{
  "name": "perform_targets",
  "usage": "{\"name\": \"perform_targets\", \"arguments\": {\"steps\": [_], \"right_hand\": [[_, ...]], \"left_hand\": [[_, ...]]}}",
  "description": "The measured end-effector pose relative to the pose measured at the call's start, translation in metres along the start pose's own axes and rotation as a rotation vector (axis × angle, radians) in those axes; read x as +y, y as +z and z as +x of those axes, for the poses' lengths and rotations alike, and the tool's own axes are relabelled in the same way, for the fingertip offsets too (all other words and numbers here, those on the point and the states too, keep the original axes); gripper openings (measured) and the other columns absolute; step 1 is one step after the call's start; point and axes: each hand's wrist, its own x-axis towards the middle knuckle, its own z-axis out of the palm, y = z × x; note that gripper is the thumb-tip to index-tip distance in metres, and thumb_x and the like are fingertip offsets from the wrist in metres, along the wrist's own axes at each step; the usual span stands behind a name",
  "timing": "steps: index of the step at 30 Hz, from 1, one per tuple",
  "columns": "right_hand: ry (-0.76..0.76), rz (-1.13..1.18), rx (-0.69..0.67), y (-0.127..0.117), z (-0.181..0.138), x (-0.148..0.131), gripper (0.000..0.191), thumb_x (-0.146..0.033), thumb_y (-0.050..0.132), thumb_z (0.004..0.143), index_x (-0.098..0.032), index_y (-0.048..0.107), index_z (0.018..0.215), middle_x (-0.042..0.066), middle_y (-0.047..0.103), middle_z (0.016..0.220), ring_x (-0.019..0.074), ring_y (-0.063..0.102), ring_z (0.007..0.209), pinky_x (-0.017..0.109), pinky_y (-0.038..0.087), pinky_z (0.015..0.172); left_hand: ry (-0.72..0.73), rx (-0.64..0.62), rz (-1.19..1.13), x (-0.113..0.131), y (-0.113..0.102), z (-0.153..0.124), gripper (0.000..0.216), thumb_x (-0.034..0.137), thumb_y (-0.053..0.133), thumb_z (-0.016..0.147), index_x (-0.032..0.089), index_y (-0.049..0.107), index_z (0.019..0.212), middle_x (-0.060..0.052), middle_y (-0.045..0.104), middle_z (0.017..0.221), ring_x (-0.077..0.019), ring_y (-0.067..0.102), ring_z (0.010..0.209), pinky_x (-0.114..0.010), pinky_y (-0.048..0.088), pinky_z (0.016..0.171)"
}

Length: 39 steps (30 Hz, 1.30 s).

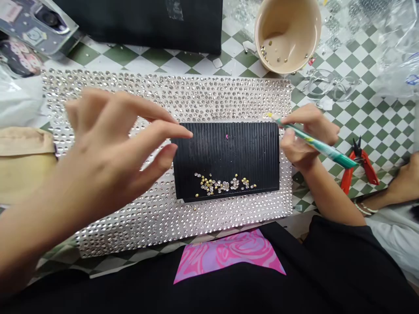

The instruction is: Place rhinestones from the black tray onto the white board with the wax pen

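My right hand grips a slim green pen. The pen's pale yellow tip points left, over the rhinestone-covered sheet just above the top right corner of a black ridged tray. Along the tray's lower edge lie loose rhinestones, some face up and clear, others showing gold backs. My left hand hovers at the tray's left side, its thumb and forefinger apart with nothing visible between them. It covers part of the sheet.
A cream cup with a few rhinestones inside stands at the back. Red-handled pliers and clear-framed glasses lie at right, near another person's arm. A black box and a phone are at back left.
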Motion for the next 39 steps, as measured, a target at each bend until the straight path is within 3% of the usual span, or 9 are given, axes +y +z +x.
{"name": "perform_targets", "arguments": {"steps": [3, 8, 12, 15, 19, 24, 29, 35, 39], "right_hand": [[0.026, -0.039, 0.060, -0.003, 0.001, 0.002, 0.011, -0.033, 0.058, 0.101, -0.033, 0.069, 0.104, -0.002, 0.071, 0.077, 0.0208, 0.067, 0.061, 0.042, 0.055, 0.059], [0.057, 0.020, -0.031, -0.005, -0.003, 0.006, 0.012, -0.034, 0.058, 0.102, -0.032, 0.069, 0.103, -0.001, 0.071, 0.078, 0.0204, 0.068, 0.064, 0.042, 0.058, 0.060], [0.047, -0.005, 0.012, 0.000, -0.006, 0.011, 0.014, -0.039, 0.058, 0.104, -0.030, 0.069, 0.105, -0.002, 0.069, 0.080, 0.0179, 0.069, 0.064, 0.037, 0.060, 0.058], [0.102, -0.014, 0.028, 0.001, -0.003, 0.014, 0.021, -0.040, 0.057, 0.108, -0.034, 0.069, 0.124, 0.000, 0.074, 0.102, 0.0184, 0.078, 0.077, 0.036, 0.067, 0.066], [0.169, -0.028, -0.137, -0.006, 0.003, 0.018, 0.034, -0.036, 0.051, 0.114, -0.046, 0.063, 0.145, 0.001, 0.077, 0.129, 0.0223, 0.081, 0.105, 0.044, 0.072, 0.089], [0.126, -0.230, -0.317, -0.016, 0.005, 0.031, 0.023, -0.046, 0.058, 0.111, -0.033, 0.077, 0.113, 0.008, 0.065, 0.109, 0.0270, 0.071, 0.106, 0.047, 0.066, 0.085], [0.249, -0.205, -0.517, -0.022, 0.002, 0.040, 0.021, -0.047, 0.058, 0.110, -0.040, 0.076, 0.118, 0.008, 0.061, 0.123, 0.0317, 0.064, 0.119, 0.055, 0.061, 0.099], [0.130, -0.286, -0.503, -0.022, 0.009, 0.037, 0.016, -0.045, 0.063, 0.110, -0.038, 0.077, 0.113, 0.005, 0.062, 0.115, 0.0256, 0.064, 0.101, 0.049, 0.062, 0.085], [0.105, -0.326, -0.495, -0.018, 0.014, 0.032, 0.013, -0.040, 0.064, 0.109, -0.034, 0.075, 0.107, 0.005, 0.063, 0.112, 0.0244, 0.062, 0.096, 0.054, 0.062, 0.091]], "left_hand": [[0.103, -0.105, 0.048, -0.002, 0.012, -0.012, 0.035, 0.032, 0.056, 0.110, 0.034, 0.059, 0.144, -0.007, 0.066, 0.140, -0.0329, 0.058, 0.125, -0.054, 0.046, 0.108], [0.072, -0.086, 0.102, 0.002, 0.023, -0.022, 0.034, 0.022, 0.056, 0.109, 0.033, 0.059, 0.141, -0.004, 0.071, 0.133, -0.0285, 0.063, 0.118, -0.045, 0.045, 0.102], [0.078, -0.081, 0.100, 0.003, 0.025, -0.021, 0.038, 0.020, 0.060, 0.106, 0.034, 0.059, 0.142, -0.003, 0.072, 0.133, -0.0286, 0.063, 0.117, -0.045, 0.046, 0.101], [0.114, -0.050, 0.101, 0.001, 0.023, -0.014, 0.036, 0.021, 0.059, 0.108, 0.033, 0.059, 0.142, -0.003, 0.072, 0.132, -0.0273, 0.061, 0.115, -0.043, 0.044, 0.099], [0.140, 0.008, 0.142, -0.005, 0.024, -0.007, 0.029, 0.021, 0.057, 0.111, 0.030, 0.056, 0.139, -0.005, 0.070, 0.127, -0.0261, 0.059, 0.111, -0.041, 0.041, 0.093], [0.100, 0.045, 0.173, -0.013, 0.032, -0.006, 0.029, 0.018, 0.055, 0.112, 0.029, 0.054, 0.138, -0.006, 0.069, 0.124, -0.0258, 0.056, 0.107, -0.042, 0.039, 0.092], [0.078, 0.029, 0.117, -0.017, 0.038, -0.004, 0.030, 0.020, 0.055, 0.112, 0.031, 0.056, 0.140, -0.004, 0.068, 0.126, -0.0250, 0.056, 0.110, -0.042, 0.038, 0.095], [0.044, -0.005, 0.065, -0.023, 0.036, -0.007, 0.034, 0.025, 0.053, 0.112, 0.034, 0.055, 0.144, -0.004, 0.068, 0.129, -0.0260, 0.057, 0.113, -0.044, 0.037, 0.097], [0.005, -0.013, 0.051, -0.023, 0.030, -0.008, 0.037, 0.024, 0.054, 0.111, 0.037, 0.054, 0.146, -0.003, 0.068, 0.131, -0.0272, 0.058, 0.113, -0.045, 0.038, 0.098]]}}
